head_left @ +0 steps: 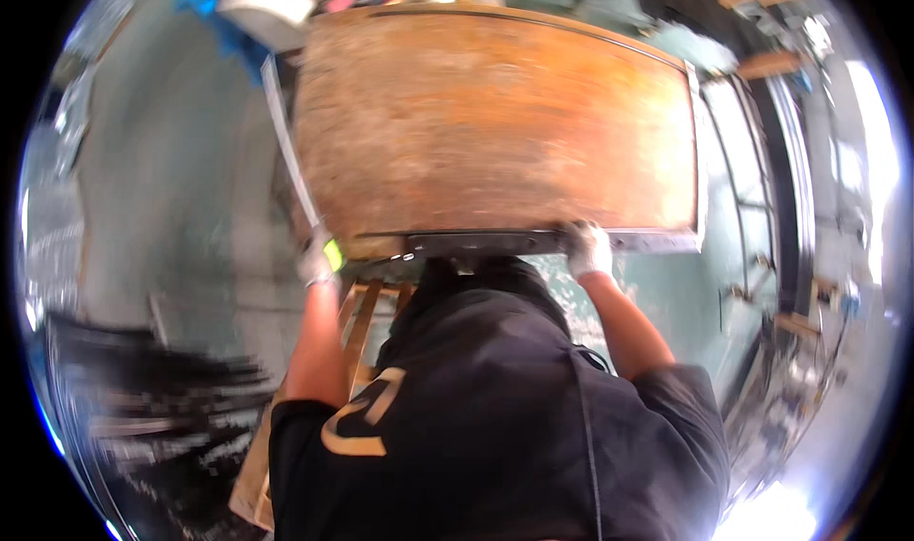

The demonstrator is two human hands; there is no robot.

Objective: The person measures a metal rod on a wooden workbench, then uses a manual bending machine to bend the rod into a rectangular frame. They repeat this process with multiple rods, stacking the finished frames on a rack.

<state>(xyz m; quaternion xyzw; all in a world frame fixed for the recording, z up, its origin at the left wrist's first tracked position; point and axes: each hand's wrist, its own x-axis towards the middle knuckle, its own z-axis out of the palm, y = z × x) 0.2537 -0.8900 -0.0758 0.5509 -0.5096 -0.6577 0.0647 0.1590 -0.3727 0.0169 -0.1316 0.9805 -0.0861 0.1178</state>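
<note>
Visibly tan-printed black shirt (514, 417) — pale strip (289, 146) in left grip (317, 258).

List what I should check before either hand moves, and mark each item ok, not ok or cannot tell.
1. Left hand holding the yellow-green object: ok.
2. Long pale strip lying across the brown tabletop: not ok; it runs along the left side.
3. Right hand on the metal bar at the near edge: ok.
4. Bar firmly fastened: cannot tell.
5. Pale gloves on both hands: ok.
6. Space by the legs unobstructed: not ok; slatted wooden frame on the left.
</note>
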